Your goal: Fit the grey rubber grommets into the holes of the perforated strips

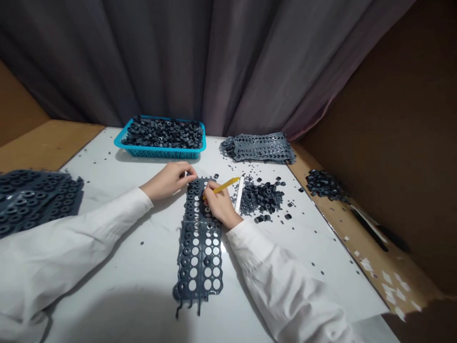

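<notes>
A long dark grey rubber-like sheet (201, 247) lies on the white table, with rows of round holes. Raised rings remain along its left side and at a few other spots. My left hand (171, 180) is at its far left corner, fingers bent and thumb and fingertips pinching the edge. My right hand (219, 202) rests over the sheet's far right part, closed around a slim yellow pen-shaped tool (226, 184). The tool's lower tip is partly hidden by the fingers.
A blue basket (160, 153) full of small dark rings stands at the back. Punched sheets (262, 147) are stacked back right. A white stick (239, 194) lies beside a pile of dark bits (264, 196). Ringed sheets (39, 197) lie left; black-handled tools (369, 228) lie right.
</notes>
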Action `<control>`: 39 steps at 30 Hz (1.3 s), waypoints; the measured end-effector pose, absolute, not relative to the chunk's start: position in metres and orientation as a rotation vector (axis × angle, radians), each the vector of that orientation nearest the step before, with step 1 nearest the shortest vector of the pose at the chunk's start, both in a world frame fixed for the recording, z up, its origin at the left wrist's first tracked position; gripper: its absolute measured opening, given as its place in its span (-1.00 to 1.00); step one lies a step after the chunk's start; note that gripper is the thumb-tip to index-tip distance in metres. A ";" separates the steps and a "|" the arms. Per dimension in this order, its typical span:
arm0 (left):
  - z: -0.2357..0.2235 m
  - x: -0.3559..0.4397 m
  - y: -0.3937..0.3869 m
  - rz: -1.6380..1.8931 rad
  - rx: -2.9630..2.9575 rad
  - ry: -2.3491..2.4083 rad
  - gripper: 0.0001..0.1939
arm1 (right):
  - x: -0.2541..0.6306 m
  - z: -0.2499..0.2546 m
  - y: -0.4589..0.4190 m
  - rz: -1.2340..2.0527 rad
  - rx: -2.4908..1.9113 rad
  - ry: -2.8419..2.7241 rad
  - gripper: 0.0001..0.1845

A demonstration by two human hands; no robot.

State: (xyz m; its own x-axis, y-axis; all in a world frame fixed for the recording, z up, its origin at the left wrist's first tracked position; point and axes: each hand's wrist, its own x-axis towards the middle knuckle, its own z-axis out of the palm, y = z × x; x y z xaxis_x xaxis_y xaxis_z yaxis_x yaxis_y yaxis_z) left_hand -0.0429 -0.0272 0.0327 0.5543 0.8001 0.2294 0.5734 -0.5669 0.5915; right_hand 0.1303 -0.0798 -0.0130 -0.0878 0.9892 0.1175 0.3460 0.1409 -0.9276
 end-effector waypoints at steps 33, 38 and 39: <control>0.034 -0.044 -0.005 0.457 2.331 1.041 -0.74 | 0.131 -0.010 -0.064 1.034 -1.374 -1.472 -0.83; 0.020 -0.036 -0.007 0.307 2.573 0.879 -0.80 | 0.132 -0.010 -0.061 1.039 -1.371 -1.472 -0.86; 0.019 -0.034 -0.007 0.260 2.611 0.854 -0.81 | 0.132 -0.011 -0.061 1.032 -1.375 -1.479 -0.86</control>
